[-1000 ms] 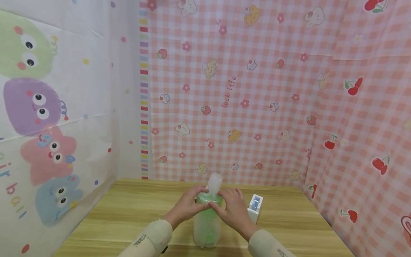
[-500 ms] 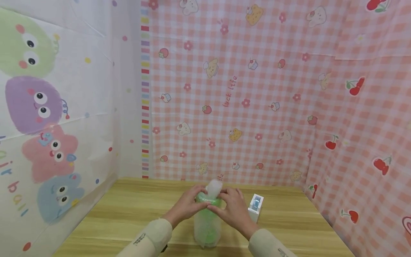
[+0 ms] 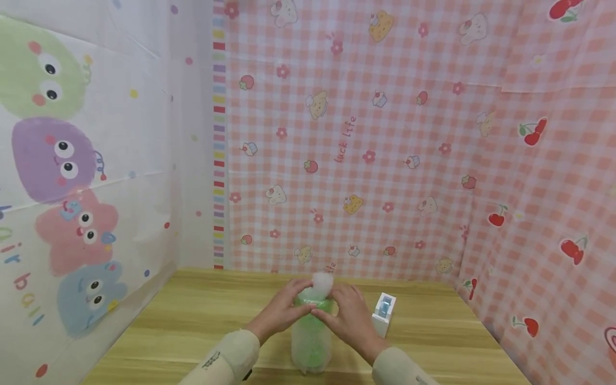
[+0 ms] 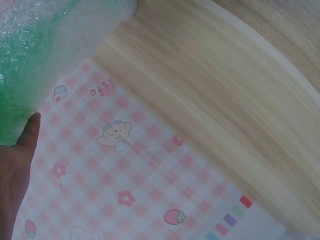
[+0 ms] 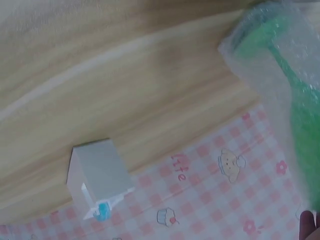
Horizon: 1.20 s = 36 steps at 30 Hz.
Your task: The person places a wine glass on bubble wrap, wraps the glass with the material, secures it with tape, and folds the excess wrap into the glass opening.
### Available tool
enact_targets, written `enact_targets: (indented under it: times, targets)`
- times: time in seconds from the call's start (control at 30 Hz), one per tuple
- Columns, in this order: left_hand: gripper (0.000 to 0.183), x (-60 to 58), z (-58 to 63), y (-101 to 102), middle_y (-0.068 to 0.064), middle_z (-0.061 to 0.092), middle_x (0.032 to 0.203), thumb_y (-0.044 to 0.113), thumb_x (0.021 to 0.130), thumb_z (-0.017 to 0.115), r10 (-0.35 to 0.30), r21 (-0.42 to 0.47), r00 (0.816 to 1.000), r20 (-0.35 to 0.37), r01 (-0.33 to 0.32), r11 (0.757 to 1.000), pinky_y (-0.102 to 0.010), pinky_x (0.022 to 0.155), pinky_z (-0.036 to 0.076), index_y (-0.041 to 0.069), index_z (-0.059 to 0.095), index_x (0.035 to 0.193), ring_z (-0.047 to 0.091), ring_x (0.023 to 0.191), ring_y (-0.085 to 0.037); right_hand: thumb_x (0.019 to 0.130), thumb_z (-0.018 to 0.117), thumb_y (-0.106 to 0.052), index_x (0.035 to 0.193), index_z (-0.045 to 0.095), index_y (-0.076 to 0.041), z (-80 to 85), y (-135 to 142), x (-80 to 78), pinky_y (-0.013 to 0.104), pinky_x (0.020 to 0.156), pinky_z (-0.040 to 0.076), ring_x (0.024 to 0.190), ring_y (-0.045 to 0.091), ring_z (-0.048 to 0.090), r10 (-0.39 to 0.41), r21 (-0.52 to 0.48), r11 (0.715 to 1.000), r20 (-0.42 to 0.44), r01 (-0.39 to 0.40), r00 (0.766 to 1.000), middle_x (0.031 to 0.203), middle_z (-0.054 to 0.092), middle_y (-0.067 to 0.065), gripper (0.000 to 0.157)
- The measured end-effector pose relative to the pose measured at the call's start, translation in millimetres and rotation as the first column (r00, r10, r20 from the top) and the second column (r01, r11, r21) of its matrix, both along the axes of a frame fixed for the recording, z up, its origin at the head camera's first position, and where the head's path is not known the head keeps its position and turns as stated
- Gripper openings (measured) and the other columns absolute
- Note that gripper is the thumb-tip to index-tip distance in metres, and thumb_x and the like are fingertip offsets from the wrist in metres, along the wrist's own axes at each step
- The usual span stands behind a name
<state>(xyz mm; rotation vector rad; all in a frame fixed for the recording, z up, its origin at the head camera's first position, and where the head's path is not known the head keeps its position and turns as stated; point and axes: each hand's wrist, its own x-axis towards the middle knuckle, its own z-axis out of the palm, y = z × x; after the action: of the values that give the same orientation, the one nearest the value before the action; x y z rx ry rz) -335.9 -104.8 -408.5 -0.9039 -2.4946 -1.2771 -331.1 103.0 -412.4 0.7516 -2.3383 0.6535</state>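
A green stemmed goblet [image 3: 313, 339] stands upright on the table, wrapped in clear bubble wrap. Its foot, stem and bowl show through the wrap [image 5: 280, 65] in the right wrist view. From the left, my left hand [image 3: 284, 309] grips the top of the bundle, thumb in front and fingers behind. My right hand [image 3: 350, 315] grips the same top from the right, and the two thumbs meet at the front. Between the hands a gathered white end of wrap [image 3: 322, 283] pokes up. In the left wrist view the thumb and part of the hand [image 4: 17, 175] lie against the green bundle.
A white tape dispenser [image 3: 383, 314] with a pale blue roll stands on the wooden table [image 3: 202, 305], right of my right hand. Pink checked cloth [image 3: 298, 123] hangs behind and to the right. A white printed sheet [image 3: 139, 214] covers the left side.
The gathered end of wrap has sunk lower between the hands and now looks shorter and rounder. Both hands keep nearly the same place, and the goblet still stands.
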Motion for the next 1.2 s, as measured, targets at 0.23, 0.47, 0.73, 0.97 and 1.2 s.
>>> enact_targets:
  times: [0.23, 0.47, 0.73, 0.97, 1.2]
  targets:
    - [0.044, -2.9, -3.2, -1, -0.016, 0.048, 0.141, 0.026, 0.099, 0.063, 0.007, 0.008, 0.999, -0.034, -0.007, 1.000, -0.060, 0.102, 0.042, 0.008, 0.055, 0.137, 0.046, 0.129, -0.039, 0.077, 0.084, -0.043, 0.125, 0.049, -0.004, -2.2, -6, 2.5, 0.051, 0.098, 0.046, 0.109, 0.030, 0.058, -0.037, -0.073, 0.997, 0.009, 0.038, 0.999, 0.118, 0.063, 0.012, 0.072]
    - [0.035, -2.3, -2.2, -1, -0.018, 0.049, 0.140, 0.028, 0.100, 0.061, 0.009, -0.004, 0.997, -0.078, -0.009, 1.000, -0.060, 0.100, 0.045, 0.006, 0.060, 0.127, 0.048, 0.127, -0.040, 0.076, 0.086, -0.035, 0.129, 0.056, -0.003, 4.4, -7, 0.6, 0.052, 0.099, 0.047, 0.118, 0.031, 0.056, 0.055, -0.036, 0.998, -0.106, -0.059, 0.993, 0.131, 0.058, 0.013, 0.068]
    - [0.064, -1.1, -1.9, -5, -0.020, 0.048, 0.143, 0.032, 0.097, 0.065, 0.042, 0.038, 0.998, 0.039, -0.043, 0.998, -0.053, 0.098, 0.048, 0.006, 0.036, 0.148, 0.055, 0.122, -0.035, 0.077, 0.086, -0.036, 0.126, 0.061, -0.007, 19.0, -5, -3.6, 0.056, 0.108, 0.037, 0.116, 0.027, 0.059, 0.103, 0.119, 0.988, -0.046, -0.097, 0.994, 0.123, 0.064, 0.008, 0.062]
    - [0.057, -4.0, -2.8, -5, -0.008, 0.055, 0.132, 0.028, 0.096, 0.067, 0.002, 0.058, 1.000, 0.000, -0.002, 0.998, -0.039, 0.092, 0.053, 0.011, 0.043, 0.145, 0.058, 0.114, -0.024, 0.076, 0.087, -0.029, 0.122, 0.062, -0.010, 24.8, -3, -3.1, 0.056, 0.111, 0.033, 0.117, 0.026, 0.059, 0.105, 0.210, 0.972, -0.010, -0.101, 0.994, 0.122, 0.064, 0.005, 0.055]
    - [0.042, -4.6, -4.0, -4, -0.010, 0.053, 0.133, 0.030, 0.097, 0.065, -0.018, 0.057, 1.000, 0.004, 0.017, 0.998, -0.043, 0.090, 0.054, 0.011, 0.056, 0.135, 0.055, 0.116, -0.027, 0.079, 0.084, -0.030, 0.113, 0.067, -0.011, 22.3, 0, -2.4, 0.058, 0.111, 0.032, 0.111, 0.024, 0.062, 0.096, 0.215, 0.972, -0.008, -0.092, 0.995, 0.113, 0.069, 0.004, 0.042]
